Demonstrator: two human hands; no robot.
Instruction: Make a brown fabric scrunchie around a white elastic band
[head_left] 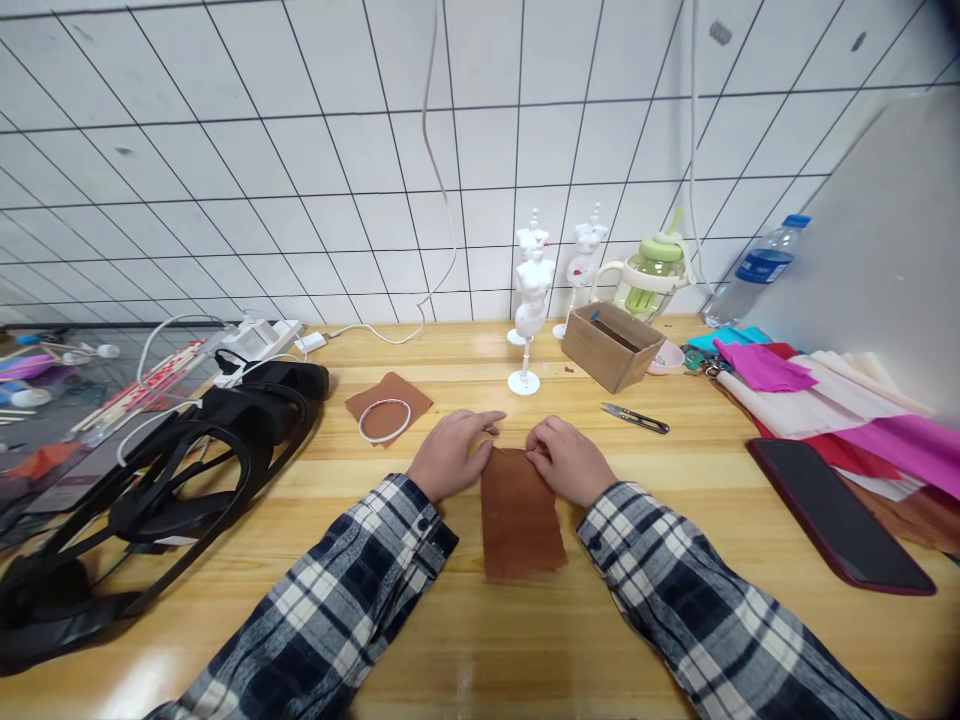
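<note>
A rectangular piece of brown cloth (pixel 523 520) lies flat on the wooden table between my forearms, its bottom edge slightly uneven. My left hand (pixel 454 455) is at its top left corner, thumb on the cloth's edge and index finger stretched out beyond it. At the top right corner, my right hand (pixel 571 460) has its fingers curled and pinched on the edge. Part of the cloth's top edge is hidden by the fingers. Left of my left hand, a white ring (pixel 385 402) rests on a second brown cloth (pixel 406 388).
Thread snips (pixel 636 417) lie right of my right hand. Behind stand small white mannequins (pixel 533 290), a cardboard box (pixel 611 345) and a green-lidded jug (pixel 651 275). A phone (pixel 836 515) and coloured fabrics (pixel 825 400) are at right, a black strapped device (pixel 187 480) at left.
</note>
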